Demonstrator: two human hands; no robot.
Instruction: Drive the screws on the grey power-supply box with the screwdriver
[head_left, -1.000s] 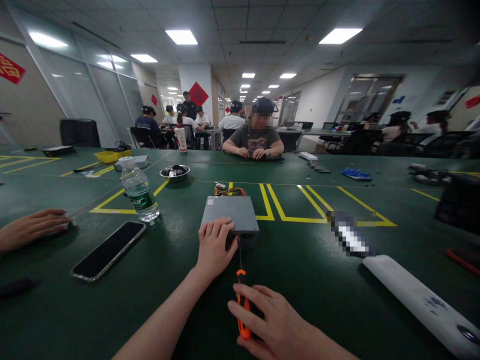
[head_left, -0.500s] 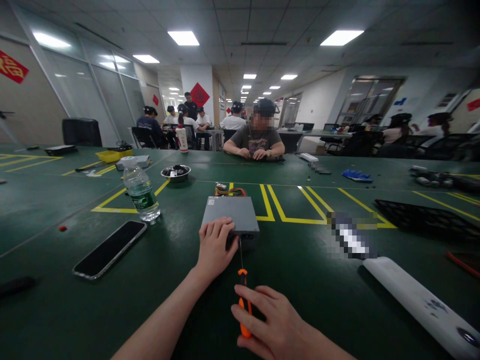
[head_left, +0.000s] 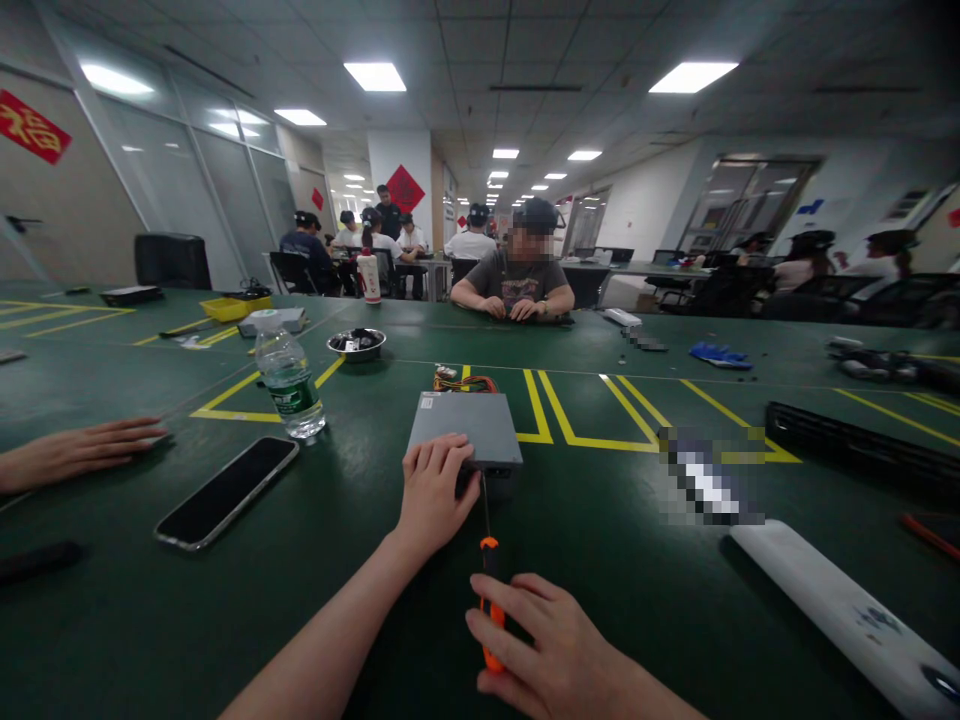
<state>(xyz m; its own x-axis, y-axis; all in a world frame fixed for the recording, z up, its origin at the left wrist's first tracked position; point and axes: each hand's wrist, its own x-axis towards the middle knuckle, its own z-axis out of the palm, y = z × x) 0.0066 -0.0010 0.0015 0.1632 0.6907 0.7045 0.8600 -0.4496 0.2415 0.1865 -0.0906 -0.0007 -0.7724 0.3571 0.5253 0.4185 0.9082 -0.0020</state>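
A grey metal box (head_left: pixel 465 428) with coloured wires at its far end lies on the green table (head_left: pixel 600 540). My left hand (head_left: pixel 433 493) rests on its near corner, fingers curled over the edge. My right hand (head_left: pixel 544 640) grips the orange and black handle of a screwdriver (head_left: pixel 489 590). The thin shaft points away from me and its tip meets the box's near face.
A black phone (head_left: pixel 225 492) and a water bottle (head_left: pixel 289 383) lie to the left. Another person's hand (head_left: pixel 82 450) rests flat at the far left. A white bar (head_left: pixel 840 605), a black tray (head_left: pixel 862 450) and a metal bowl (head_left: pixel 356 344) also sit here. A person sits opposite.
The other person's hand left the table edge half a second ago and is back flat on the left. My hands and the screwdriver have hardly moved.
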